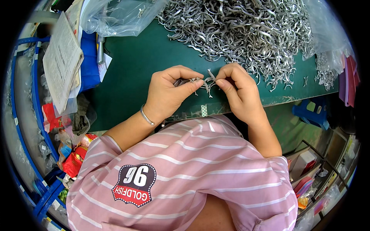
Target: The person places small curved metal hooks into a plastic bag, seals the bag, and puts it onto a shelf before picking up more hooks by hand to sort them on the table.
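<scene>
Two hands: both at table (131,69) front edge, mid-frame.
L hand (169,90): fingers curled, pinching a small bunch of metal clips (184,81).
R hand (237,90): thumb & forefinger nipping one clip (210,79), touching the bunch.
Stock: clip heap (246,30), behind the hands.
Step (est.): joining single clip to bunch.
Next needs: steady pinch, ends lined up.

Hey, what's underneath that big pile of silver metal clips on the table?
The pile of curved silver metal clips lies on a dark green table mat, which shows all around its near edge. Anything buried under the pile itself is covered and cannot be seen.
</scene>
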`<move>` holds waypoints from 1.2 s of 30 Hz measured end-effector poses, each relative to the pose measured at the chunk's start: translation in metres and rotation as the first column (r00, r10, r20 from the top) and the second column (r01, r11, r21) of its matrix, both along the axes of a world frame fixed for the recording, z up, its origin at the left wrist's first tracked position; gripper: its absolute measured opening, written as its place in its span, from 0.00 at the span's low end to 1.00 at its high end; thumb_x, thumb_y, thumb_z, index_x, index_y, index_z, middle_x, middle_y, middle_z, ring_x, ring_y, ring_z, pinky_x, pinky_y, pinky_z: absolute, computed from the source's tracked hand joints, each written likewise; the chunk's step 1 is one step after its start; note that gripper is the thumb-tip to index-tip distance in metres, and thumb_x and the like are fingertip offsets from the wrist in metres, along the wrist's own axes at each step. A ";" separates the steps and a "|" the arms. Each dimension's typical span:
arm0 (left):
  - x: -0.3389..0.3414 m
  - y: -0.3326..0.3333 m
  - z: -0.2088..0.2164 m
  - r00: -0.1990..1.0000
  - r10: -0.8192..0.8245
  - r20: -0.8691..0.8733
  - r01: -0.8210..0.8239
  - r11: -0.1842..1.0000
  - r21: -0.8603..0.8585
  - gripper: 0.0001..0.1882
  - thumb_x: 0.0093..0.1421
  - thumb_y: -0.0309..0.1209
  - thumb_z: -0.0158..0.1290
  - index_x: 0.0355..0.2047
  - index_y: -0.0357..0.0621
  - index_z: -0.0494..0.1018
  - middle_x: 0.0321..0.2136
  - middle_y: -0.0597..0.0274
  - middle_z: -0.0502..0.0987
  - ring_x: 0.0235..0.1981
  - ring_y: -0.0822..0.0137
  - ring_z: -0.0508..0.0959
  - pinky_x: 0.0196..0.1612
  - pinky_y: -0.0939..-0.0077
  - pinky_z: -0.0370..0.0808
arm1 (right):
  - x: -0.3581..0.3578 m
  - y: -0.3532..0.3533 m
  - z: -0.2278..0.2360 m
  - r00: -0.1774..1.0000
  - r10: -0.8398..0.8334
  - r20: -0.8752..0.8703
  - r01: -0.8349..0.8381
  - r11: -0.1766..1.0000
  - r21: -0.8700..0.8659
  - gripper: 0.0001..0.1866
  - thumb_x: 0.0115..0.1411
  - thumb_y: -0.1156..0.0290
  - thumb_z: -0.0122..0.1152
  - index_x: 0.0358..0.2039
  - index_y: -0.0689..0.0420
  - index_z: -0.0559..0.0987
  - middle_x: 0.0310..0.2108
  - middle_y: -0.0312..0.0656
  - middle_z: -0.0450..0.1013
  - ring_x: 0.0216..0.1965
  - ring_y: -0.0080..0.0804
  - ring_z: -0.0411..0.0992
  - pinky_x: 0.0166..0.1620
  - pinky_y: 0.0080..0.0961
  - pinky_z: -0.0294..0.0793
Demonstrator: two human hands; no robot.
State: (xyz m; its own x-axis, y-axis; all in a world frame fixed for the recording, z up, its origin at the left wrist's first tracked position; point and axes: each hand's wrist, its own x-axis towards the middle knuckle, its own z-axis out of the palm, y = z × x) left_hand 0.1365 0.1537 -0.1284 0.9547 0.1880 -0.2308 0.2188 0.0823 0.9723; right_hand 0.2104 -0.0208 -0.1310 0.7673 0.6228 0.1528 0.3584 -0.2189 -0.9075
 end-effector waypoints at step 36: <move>0.001 0.004 0.000 0.942 -0.089 -0.322 -0.084 0.870 -0.486 0.05 0.53 0.24 0.55 0.24 0.34 0.71 0.20 0.60 0.73 0.12 0.83 0.61 0.13 0.89 0.53 | -0.014 0.009 0.002 0.985 0.051 0.167 -0.066 0.994 0.087 0.11 0.45 0.80 0.62 0.31 0.60 0.74 0.27 0.43 0.69 0.30 0.39 0.69 0.34 0.27 0.69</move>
State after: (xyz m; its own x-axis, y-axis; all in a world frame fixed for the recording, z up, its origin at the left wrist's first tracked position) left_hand 0.1378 0.1581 -0.1281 0.8092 -0.0339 -0.5866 0.5142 0.5240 0.6790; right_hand 0.1960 -0.0121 -0.1286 0.6894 0.6434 0.3328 0.5142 -0.1112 -0.8504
